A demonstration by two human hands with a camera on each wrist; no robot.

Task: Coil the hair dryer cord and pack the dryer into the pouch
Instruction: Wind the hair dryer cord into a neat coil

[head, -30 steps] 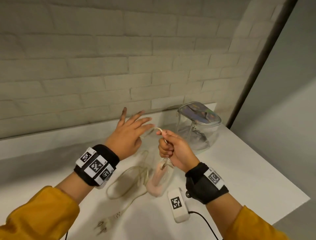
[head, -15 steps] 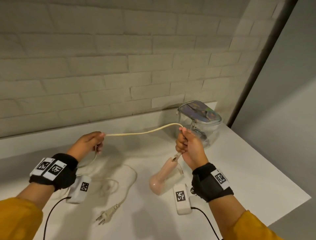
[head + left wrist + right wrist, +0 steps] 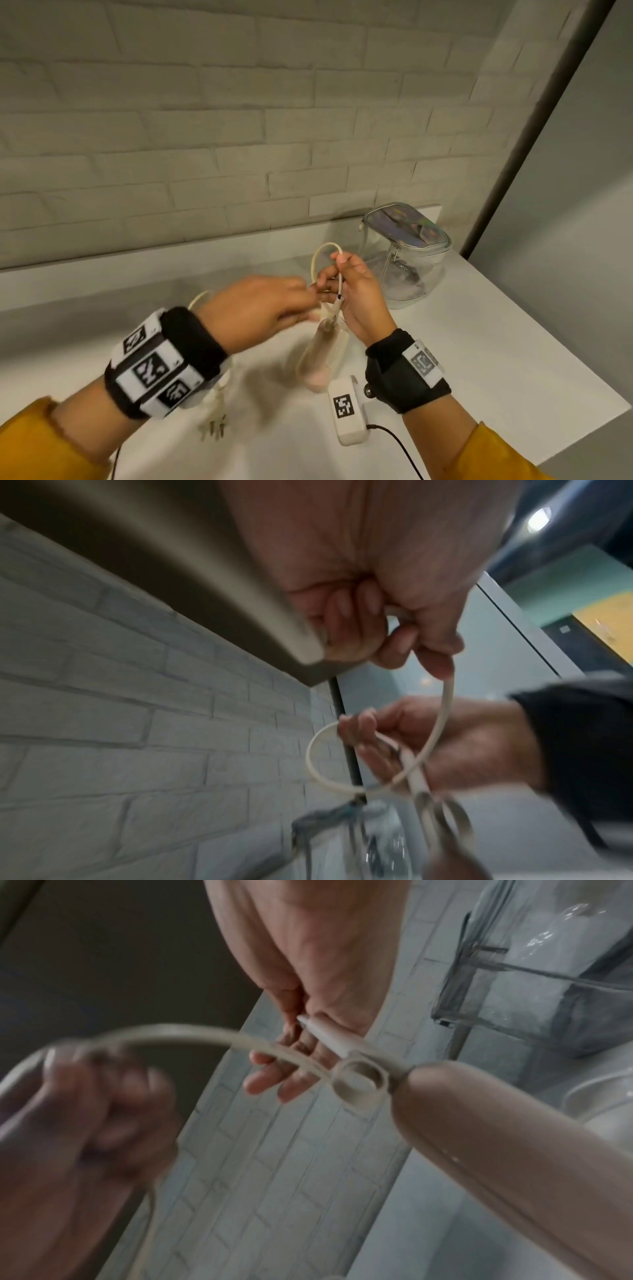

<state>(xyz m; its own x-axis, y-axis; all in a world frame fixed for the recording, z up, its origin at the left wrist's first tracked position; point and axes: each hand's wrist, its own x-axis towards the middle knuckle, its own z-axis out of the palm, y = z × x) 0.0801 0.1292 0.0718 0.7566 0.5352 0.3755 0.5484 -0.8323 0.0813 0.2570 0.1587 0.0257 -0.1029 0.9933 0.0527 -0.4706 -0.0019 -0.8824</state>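
Observation:
A pale pink hair dryer (image 3: 320, 356) hangs nose down over the white table, its handle end up at my right hand (image 3: 356, 294). That hand holds the cream cord (image 3: 317, 260) where it leaves the handle, with one loop standing above the fingers. My left hand (image 3: 260, 308) has come in close on the left and pinches the cord (image 3: 441, 712) between thumb and fingers. In the right wrist view the dryer's handle (image 3: 496, 1139) and its hanging ring (image 3: 359, 1085) fill the lower right. The plug (image 3: 214, 421) lies on the table under my left wrist.
A clear pouch (image 3: 407, 253) with a shiny zipped top stands at the back right by the brick wall (image 3: 205, 137). A white tagged box (image 3: 347, 414) with a black cable lies near my right wrist. The table's right edge (image 3: 582, 387) drops off beyond it.
My left hand, which had drawn the cord out straight to the left, has swung back to the right hand, bringing the cord into a loop. The plug has slid nearer.

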